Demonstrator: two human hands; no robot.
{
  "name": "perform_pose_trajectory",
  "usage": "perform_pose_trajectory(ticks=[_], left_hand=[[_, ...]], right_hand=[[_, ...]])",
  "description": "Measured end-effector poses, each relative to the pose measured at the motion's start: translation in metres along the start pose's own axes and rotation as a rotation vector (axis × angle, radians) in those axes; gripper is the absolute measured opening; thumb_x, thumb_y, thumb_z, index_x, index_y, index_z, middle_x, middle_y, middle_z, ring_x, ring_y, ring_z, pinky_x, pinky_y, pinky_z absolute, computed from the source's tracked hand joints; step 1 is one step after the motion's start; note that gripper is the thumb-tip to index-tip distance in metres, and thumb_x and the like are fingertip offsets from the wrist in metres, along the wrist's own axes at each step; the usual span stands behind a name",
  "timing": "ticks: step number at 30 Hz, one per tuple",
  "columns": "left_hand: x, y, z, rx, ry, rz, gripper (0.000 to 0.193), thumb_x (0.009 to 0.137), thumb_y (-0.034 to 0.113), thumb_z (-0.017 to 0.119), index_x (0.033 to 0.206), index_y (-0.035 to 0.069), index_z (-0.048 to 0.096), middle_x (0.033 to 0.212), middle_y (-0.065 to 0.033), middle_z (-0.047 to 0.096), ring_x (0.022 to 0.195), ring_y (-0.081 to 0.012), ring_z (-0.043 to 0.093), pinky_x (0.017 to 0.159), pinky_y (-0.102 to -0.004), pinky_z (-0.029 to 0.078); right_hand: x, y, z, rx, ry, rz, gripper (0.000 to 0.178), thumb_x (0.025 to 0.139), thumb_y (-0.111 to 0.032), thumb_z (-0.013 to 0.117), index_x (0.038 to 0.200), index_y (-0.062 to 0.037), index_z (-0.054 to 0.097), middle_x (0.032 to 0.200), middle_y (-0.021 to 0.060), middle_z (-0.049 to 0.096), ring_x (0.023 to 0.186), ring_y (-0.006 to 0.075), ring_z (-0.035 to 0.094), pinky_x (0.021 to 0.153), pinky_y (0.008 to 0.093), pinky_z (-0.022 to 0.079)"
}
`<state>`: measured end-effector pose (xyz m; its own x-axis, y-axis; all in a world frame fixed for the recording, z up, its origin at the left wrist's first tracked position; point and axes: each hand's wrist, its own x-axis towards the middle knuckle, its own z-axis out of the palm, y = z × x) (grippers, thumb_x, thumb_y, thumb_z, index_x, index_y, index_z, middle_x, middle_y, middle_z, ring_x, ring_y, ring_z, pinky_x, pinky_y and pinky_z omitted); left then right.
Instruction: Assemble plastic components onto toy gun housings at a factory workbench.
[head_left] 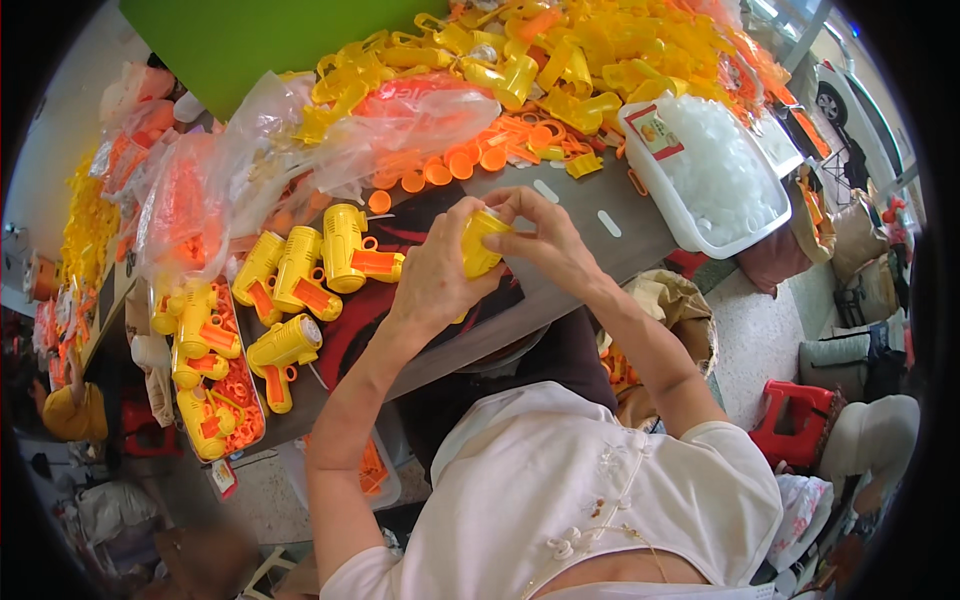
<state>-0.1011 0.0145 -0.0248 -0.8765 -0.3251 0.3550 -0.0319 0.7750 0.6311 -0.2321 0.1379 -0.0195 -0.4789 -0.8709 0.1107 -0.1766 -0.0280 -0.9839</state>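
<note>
Over the table's near edge, my left hand (437, 272) is wrapped round a yellow plastic toy gun body (481, 252). My right hand (548, 240) pinches at its upper end with thumb and fingers. Whether a small piece sits between those right fingertips is hidden. Left of my hands stand several yellow toy guns with orange grips, the closest one (345, 248) beside my left wrist. Another toy gun (284, 345) lies nearer to me. Small clear oblong pieces (609, 223) rest on the table (640, 232) beyond my right hand.
A white tub (712, 250) of translucent plastic pieces stands at the right. Yellow shells (600, 60) are heaped at the back, with orange discs (437, 172) in front. A left-hand tray (262, 425) holds orange parts and toy guns. A red stool (790, 425) is on the floor.
</note>
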Motion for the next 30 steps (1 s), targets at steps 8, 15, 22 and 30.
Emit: perform_pose_trajectory(ticks=[8, 15, 22, 30], left_hand=[[-0.009, 0.002, 0.002, 0.013, 0.047, 0.004, 0.066, 0.073, 0.020, 0.077, 0.125, 0.005, 0.039, 0.100, -0.0179, 0.061, 0.086, -0.0380, 0.064, 0.065, -0.0443, 0.054], [-0.009, 0.017, 0.015, 0.325, 0.142, -0.097, 0.067, 0.067, 0.025, 0.082, 0.117, 0.002, 0.043, 0.095, -0.0181, 0.064, 0.081, -0.0386, 0.065, 0.064, -0.0448, 0.054], [-0.008, -0.018, -0.015, -0.339, 0.227, -0.121, 0.053, 0.076, 0.021, 0.078, 0.117, 0.002, 0.051, 0.100, -0.0128, 0.066, 0.086, -0.0253, 0.069, 0.076, -0.0344, 0.055], [-0.041, -0.071, -0.019, -0.864, 0.312, -0.114, 0.067, 0.083, 0.033, 0.073, 0.131, -0.001, 0.042, 0.120, -0.0155, 0.059, 0.105, -0.0264, 0.063, 0.087, -0.0356, 0.053]], right_hand=[[0.011, 0.010, -0.002, 0.050, -0.098, -0.149, 0.040, 0.080, -0.012, 0.072, 0.114, -0.0036, 0.053, 0.122, 0.0095, 0.056, 0.113, 0.0191, 0.054, 0.095, 0.0377, 0.045], [0.013, 0.007, 0.001, -0.106, -0.095, -0.213, 0.046, 0.076, -0.016, 0.075, 0.115, 0.0006, 0.059, 0.103, 0.0109, 0.065, 0.096, 0.0191, 0.062, 0.087, 0.0343, 0.049], [-0.004, 0.034, 0.001, 0.157, -0.148, -0.261, 0.078, 0.085, -0.022, 0.071, 0.146, -0.0058, 0.026, 0.145, 0.0106, 0.035, 0.130, 0.0210, 0.041, 0.110, 0.0382, 0.031], [-0.042, 0.032, 0.028, 0.202, -0.120, -0.147, 0.044, 0.095, -0.006, 0.055, 0.136, -0.0019, 0.041, 0.127, 0.0125, 0.054, 0.111, 0.0219, 0.059, 0.092, 0.0338, 0.048]])
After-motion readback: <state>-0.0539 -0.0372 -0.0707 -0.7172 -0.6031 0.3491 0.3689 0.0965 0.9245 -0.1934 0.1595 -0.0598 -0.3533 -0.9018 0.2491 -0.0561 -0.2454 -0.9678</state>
